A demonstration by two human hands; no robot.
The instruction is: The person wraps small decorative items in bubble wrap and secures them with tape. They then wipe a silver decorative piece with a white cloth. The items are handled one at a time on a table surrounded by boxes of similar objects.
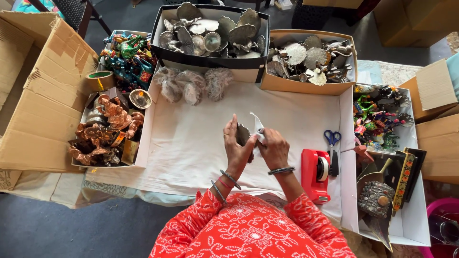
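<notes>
A white-covered bench (191, 143) carries a red tape dispenser (315, 174), blue-handled scissors (333, 150), three tissue-wrapped bundles (191, 85) and open boxes of metal ornaments (213, 36).

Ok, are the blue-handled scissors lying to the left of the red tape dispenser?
No, the scissors lie just right of the red tape dispenser, on the white paper, beyond the right hand.

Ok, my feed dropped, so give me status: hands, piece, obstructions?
Left hand holds small metal leaf piece. Right hand grips white wrapping paper against it. Red tape dispenser beside right wrist, not touching.
</notes>
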